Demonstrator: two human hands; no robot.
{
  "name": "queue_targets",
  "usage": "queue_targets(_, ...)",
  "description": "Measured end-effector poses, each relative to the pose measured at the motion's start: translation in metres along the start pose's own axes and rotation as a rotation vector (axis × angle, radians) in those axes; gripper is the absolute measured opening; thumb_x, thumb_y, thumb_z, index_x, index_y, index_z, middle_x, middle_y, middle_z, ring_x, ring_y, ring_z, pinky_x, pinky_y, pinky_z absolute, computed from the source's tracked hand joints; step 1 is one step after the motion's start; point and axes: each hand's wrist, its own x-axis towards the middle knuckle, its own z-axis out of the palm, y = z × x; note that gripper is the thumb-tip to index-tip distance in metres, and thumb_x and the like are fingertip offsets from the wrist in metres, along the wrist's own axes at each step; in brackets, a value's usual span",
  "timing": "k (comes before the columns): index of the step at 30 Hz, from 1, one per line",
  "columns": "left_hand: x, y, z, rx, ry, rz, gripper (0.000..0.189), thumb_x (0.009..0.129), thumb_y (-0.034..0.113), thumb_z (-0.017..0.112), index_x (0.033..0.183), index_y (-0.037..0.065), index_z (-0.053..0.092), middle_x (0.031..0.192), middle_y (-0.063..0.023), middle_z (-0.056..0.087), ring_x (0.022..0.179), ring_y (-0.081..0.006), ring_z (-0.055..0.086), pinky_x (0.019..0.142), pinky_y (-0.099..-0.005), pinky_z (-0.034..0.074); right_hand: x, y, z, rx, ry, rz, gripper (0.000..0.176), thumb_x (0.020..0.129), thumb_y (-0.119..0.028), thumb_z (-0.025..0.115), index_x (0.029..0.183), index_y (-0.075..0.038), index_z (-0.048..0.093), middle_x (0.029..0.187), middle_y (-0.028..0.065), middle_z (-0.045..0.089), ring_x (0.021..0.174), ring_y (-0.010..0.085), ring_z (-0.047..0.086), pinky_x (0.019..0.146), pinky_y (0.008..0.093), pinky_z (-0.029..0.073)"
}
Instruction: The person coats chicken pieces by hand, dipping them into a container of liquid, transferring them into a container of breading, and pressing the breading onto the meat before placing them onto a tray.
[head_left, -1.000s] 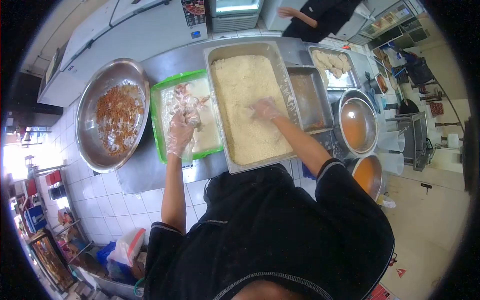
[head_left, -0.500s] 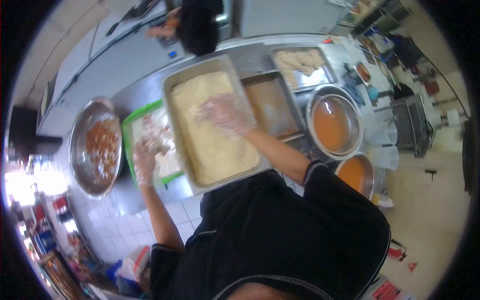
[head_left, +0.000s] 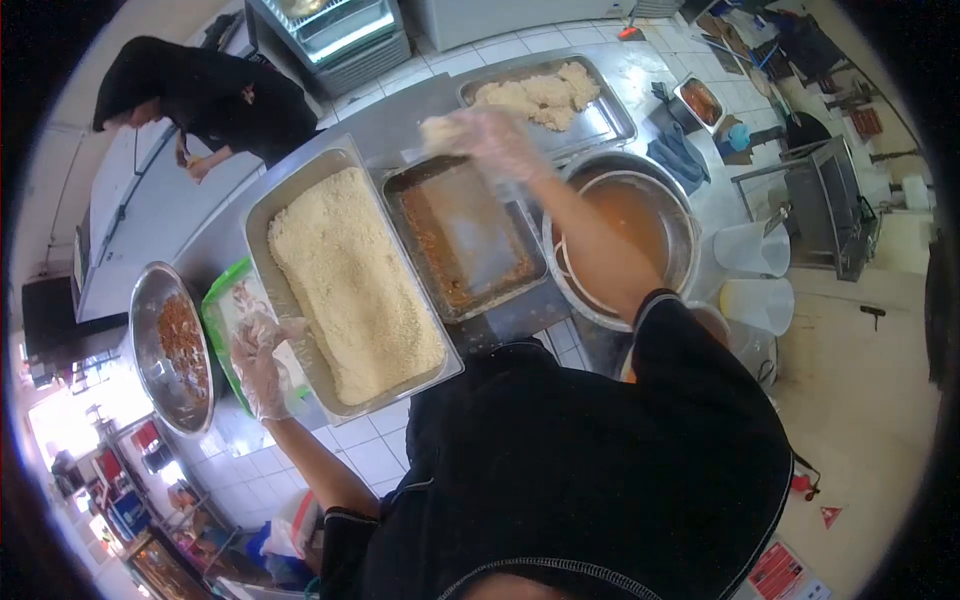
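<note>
Our right hand [head_left: 498, 147] grasps a crumbed piece [head_left: 438, 136], which a slack hold could drop; whether our left hand [head_left: 259, 368] grips anything, we can't tell.

The right hand [head_left: 500, 145], down in the crumbs [head_left: 355, 290] a second ago, is now out of them and over the far end of the brown tray [head_left: 480, 235], holding a coated piece [head_left: 440, 135] (both a little blurred). The left hand [head_left: 258, 362] shifts from the batter [head_left: 238, 302] toward the crumb pan [head_left: 290, 185], its fingertips overlapping the pan's edge in view. The co-worker [head_left: 220, 95] moves from beside the fridge [head_left: 345, 30] to the freezer [head_left: 150, 235], bending over it. The view swings right.
</note>
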Motion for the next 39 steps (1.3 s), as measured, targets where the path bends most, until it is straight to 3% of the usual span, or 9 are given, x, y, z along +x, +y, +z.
queue_targets(8, 0.003, 0.006, 0.045, 0.280, -0.059, -0.067, 0.033, 0.095, 0.012, 0.068, 0.124, 0.001, 0.058, 0.117, -0.0105, 0.066, 0.105, -0.0203, 0.064, 0.088, -0.0342, 0.055, 0.051, 0.194, -0.122, -0.761, -0.341, 0.010, 0.062, 0.084, -0.049, 0.076, 0.129, -0.009, 0.066, 0.120, 0.0161, 0.071, 0.117, 0.0329, 0.064, 0.103, 0.0429, 0.048)
queue_targets(12, 0.003, 0.017, 0.061, 0.378, -0.132, -0.038, 0.041, 0.093, 0.016, 0.071, 0.128, 0.001, 0.056, 0.122, -0.0115, 0.066, 0.109, -0.0217, 0.066, 0.091, -0.0360, 0.056, 0.056, 0.187, -0.126, -0.789, -0.284, 0.004, 0.068, 0.085, -0.052, 0.074, 0.136, -0.010, 0.061, 0.131, 0.0141, 0.067, 0.121, 0.0317, 0.062, 0.105, 0.0433, 0.047)
queue_targets(18, 0.020, 0.012, 0.062, 0.399, -0.214, 0.136, 0.021, 0.087, 0.011, 0.069, 0.106, 0.004, 0.066, 0.099, -0.0150, 0.073, 0.095, -0.0272, 0.071, 0.083, -0.0387, 0.055, 0.025, 0.092, -0.062, -0.282, -0.231, -0.046, 0.054, 0.089, -0.040, 0.076, 0.131, -0.007, 0.064, 0.124, 0.0139, 0.069, 0.113, 0.0233, 0.066, 0.097, 0.0374, 0.052)
queue_targets(20, 0.031, -0.015, 0.062, 0.284, -0.270, 0.106, 0.019, 0.087, 0.009, 0.068, 0.105, 0.003, 0.065, 0.097, -0.0150, 0.073, 0.093, -0.0274, 0.071, 0.082, -0.0381, 0.056, -0.011, -0.016, -0.031, 0.063, -0.277, 0.132, 0.045, 0.093, -0.036, 0.074, 0.127, -0.007, 0.066, 0.121, 0.0123, 0.070, 0.111, 0.0190, 0.066, 0.097, 0.0356, 0.053)
queue_targets(25, 0.034, 0.016, 0.057, 0.318, -0.260, 0.199, 0.013, 0.086, 0.005, 0.063, 0.098, 0.004, 0.063, 0.089, -0.0119, 0.071, 0.082, -0.0224, 0.069, 0.077, -0.0356, 0.055, -0.116, -0.136, 0.080, 0.349, -0.693, 0.410, 0.037, 0.096, -0.030, 0.071, 0.126, -0.009, 0.067, 0.120, 0.0101, 0.070, 0.114, 0.0205, 0.065, 0.102, 0.0322, 0.051)
queue_targets(28, 0.043, 0.018, 0.044, 0.389, -0.344, 0.156, 0.019, 0.087, 0.005, 0.065, 0.106, 0.004, 0.063, 0.094, -0.0099, 0.070, 0.090, -0.0194, 0.068, 0.082, -0.0343, 0.054, -0.171, -0.107, 0.203, 0.665, -1.216, 0.692, 0.036, 0.098, -0.029, 0.067, 0.125, -0.005, 0.065, 0.114, 0.0078, 0.069, 0.101, 0.0158, 0.066, 0.088, 0.0281, 0.054)
queue_targets(32, 0.055, 0.021, 0.023, 0.452, -0.427, 0.146, 0.020, 0.087, 0.008, 0.066, 0.107, 0.006, 0.065, 0.096, -0.0091, 0.071, 0.089, -0.0181, 0.066, 0.082, -0.0339, 0.053, -0.222, -0.069, 0.341, 0.927, -1.187, 0.971, 0.038, 0.099, -0.027, 0.066, 0.130, -0.005, 0.059, 0.115, 0.0076, 0.068, 0.098, 0.0153, 0.066, 0.084, 0.0294, 0.054)
queue_targets(36, 0.066, -0.002, 0.005, 0.275, -0.460, 0.322, 0.009, 0.087, 0.013, 0.064, 0.092, 0.005, 0.061, 0.079, -0.0115, 0.066, 0.072, -0.0210, 0.064, 0.069, -0.0350, 0.052, -0.179, -0.043, 0.363, 0.930, -1.130, 0.910, 0.037, 0.101, -0.033, 0.061, 0.127, -0.007, 0.062, 0.119, 0.0083, 0.070, 0.108, 0.0213, 0.067, 0.092, 0.0367, 0.054)
queue_targets(39, 0.066, -0.013, -0.007, 0.246, -0.514, 0.325, 0.011, 0.087, 0.012, 0.064, 0.095, 0.005, 0.062, 0.083, -0.0113, 0.067, 0.074, -0.0221, 0.063, 0.072, -0.0347, 0.052, -0.126, -0.026, 0.366, 0.906, -0.771, 0.866, 0.041, 0.101, -0.032, 0.061, 0.133, -0.006, 0.059, 0.125, 0.0098, 0.069, 0.111, 0.0211, 0.067, 0.096, 0.0369, 0.052)
